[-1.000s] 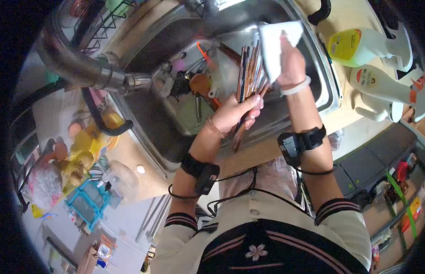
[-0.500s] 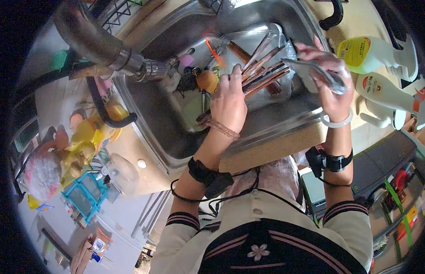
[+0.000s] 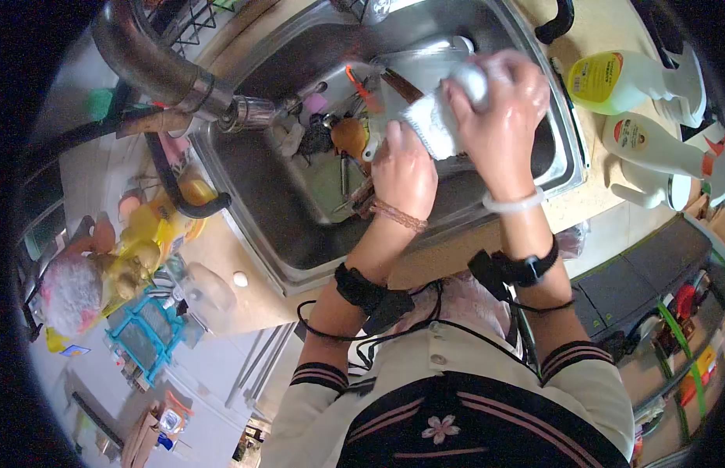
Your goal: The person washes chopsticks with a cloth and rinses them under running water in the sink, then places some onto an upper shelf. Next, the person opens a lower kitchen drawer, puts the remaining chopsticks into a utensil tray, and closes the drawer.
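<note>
My left hand (image 3: 405, 175) is closed around a bundle of brown chopsticks (image 3: 363, 196), whose ends stick out below its palm. My right hand (image 3: 504, 117) grips a wet white cloth (image 3: 431, 129) laid over the other end of the bundle, hiding most of it. Both hands are close together above the sink (image 3: 261, 253). Under them lies a clear plastic container (image 3: 425, 58), partly covered by the cloth. Left of my left hand, a wooden-coloured round item (image 3: 349, 138), an orange-handled utensil (image 3: 358, 84) and several small utensils lie in the basin.
A metal faucet (image 3: 175, 74) reaches over the sink's left side. Spray bottles (image 3: 612, 78) and a white jug (image 3: 651, 187) stand on the right counter. At left are yellow packaging (image 3: 144, 234), a blue-framed rack (image 3: 148, 331) and a small white object (image 3: 240, 278).
My right hand has moved left and brought the cloth onto the chopsticks, covering their fanned ends. My left hand has shifted slightly right and down, still holding the bundle.
</note>
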Demonstrator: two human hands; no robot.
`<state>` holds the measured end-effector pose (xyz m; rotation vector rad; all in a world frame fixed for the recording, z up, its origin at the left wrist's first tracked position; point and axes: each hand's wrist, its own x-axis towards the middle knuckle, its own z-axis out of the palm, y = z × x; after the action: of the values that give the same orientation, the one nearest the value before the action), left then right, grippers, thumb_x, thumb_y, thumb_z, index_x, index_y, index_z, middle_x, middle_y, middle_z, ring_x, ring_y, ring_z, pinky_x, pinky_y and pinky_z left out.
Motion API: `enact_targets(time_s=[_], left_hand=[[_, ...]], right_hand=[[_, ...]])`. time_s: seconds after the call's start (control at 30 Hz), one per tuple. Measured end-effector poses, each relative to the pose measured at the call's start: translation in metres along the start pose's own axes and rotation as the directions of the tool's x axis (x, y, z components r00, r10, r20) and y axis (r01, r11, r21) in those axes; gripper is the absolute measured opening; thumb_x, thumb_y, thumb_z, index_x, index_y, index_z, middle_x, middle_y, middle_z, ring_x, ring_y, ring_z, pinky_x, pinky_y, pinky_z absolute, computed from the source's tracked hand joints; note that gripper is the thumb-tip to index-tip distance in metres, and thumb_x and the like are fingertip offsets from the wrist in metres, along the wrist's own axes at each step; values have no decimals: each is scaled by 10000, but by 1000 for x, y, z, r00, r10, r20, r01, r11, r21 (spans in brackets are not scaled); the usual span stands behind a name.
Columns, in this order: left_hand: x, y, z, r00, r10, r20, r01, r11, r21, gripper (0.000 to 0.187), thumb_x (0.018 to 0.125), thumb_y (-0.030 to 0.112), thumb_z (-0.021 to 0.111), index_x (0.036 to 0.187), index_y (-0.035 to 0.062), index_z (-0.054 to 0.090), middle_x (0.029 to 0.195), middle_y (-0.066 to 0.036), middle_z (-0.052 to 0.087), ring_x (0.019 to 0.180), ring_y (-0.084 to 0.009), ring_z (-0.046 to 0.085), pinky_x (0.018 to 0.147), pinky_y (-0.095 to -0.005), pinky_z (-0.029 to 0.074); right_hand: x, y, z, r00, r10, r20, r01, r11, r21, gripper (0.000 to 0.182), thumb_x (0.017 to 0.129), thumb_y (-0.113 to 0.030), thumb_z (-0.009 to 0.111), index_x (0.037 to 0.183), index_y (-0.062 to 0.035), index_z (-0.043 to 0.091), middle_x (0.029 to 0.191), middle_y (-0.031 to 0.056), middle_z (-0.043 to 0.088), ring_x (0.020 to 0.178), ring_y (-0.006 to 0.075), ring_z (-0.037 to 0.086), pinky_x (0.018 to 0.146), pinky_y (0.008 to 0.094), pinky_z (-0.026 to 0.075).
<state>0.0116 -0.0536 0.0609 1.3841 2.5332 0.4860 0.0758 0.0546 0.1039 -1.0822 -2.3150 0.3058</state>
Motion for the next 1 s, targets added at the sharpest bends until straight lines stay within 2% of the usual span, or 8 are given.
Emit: enact_targets(time_s=[0.1, 0.23, 0.27, 0.37, 0.57, 0.7, 0.77, 1.0], left_hand=[[0, 7, 4, 999, -26, -36, 24, 998, -53, 273, 699, 39, 508, 946, -66, 461, 909, -208, 481, 754, -341, 556, 645, -386, 467], [1, 13, 19, 992, -117, -51, 114, 991, -70, 227, 725, 60, 489, 923, -41, 444, 855, -189, 503, 747, -330, 561, 629, -394, 471], [0, 16, 20, 987, -157, -24, 154, 985, -82, 206, 733, 67, 482, 909, -32, 439, 838, -183, 509, 742, -326, 563, 625, -395, 472], [0, 26, 17, 993, -100, 67, 107, 988, -108, 159, 759, 92, 455, 879, -4, 416, 808, -175, 532, 695, -313, 572, 594, -405, 479], [-13, 19, 33, 970, -65, 235, 61, 998, 22, 124, 814, 137, 416, 868, 29, 387, 705, -169, 585, 606, -332, 603, 523, -427, 488], [-5, 17, 28, 934, -107, 340, 107, 994, 19, 193, 821, 121, 376, 964, -8, 386, 717, -210, 592, 630, -342, 605, 556, -442, 489], [-11, 23, 29, 890, -89, 447, 78, 996, 44, 239, 823, 112, 359, 1015, -30, 379, 738, -236, 592, 646, -352, 605, 572, -450, 487], [-7, -1, 30, 827, -8, 562, 174, 954, -243, 288, 852, 201, 418, 1009, -38, 383, 788, -248, 571, 731, -400, 569, 628, -472, 445]], right_hand=[[0, 9, 24, 929, 193, -315, -121, 964, 236, 623, 647, -242, 723, 1118, 30, 420, 1103, 214, 426, 1042, 319, 407, 897, 432, 305], [-22, -1, 21, 888, 419, -187, -334, 870, 363, 672, 699, -228, 702, 1159, 87, 327, 1176, 212, 394, 1084, 239, 401, 926, 345, 307], [-27, -6, 20, 772, 592, 232, -445, 242, 862, 522, 748, -224, 661, 1114, 59, 420, 1023, 144, 535, 895, 170, 499, 766, 281, 404], [-48, -1, 35, 594, 631, 500, -648, 6, 762, 288, 813, -198, 587, 964, 41, 534, 844, 64, 593, 729, 107, 509, 662, 237, 417], [-28, 38, 56, 567, 693, 444, -558, -73, 826, 194, 849, -198, 522, 788, -22, 575, 675, 0, 548, 551, 69, 462, 492, 223, 364], [-39, 35, 64, 664, 618, 421, -619, 140, 773, 202, 852, -200, 513, 807, -11, 567, 697, 7, 540, 609, 92, 467, 551, 254, 376], [-29, 51, 63, 487, 653, 580, -687, -123, 716, 212, 854, -196, 504, 860, 6, 566, 765, 25, 560, 676, 100, 482, 615, 248, 391], [-34, 106, 109, 608, 723, 329, -763, 417, 493, 312, 856, -292, 500, 857, 17, 546, 697, 44, 542, 573, 114, 458, 504, 290, 375]])
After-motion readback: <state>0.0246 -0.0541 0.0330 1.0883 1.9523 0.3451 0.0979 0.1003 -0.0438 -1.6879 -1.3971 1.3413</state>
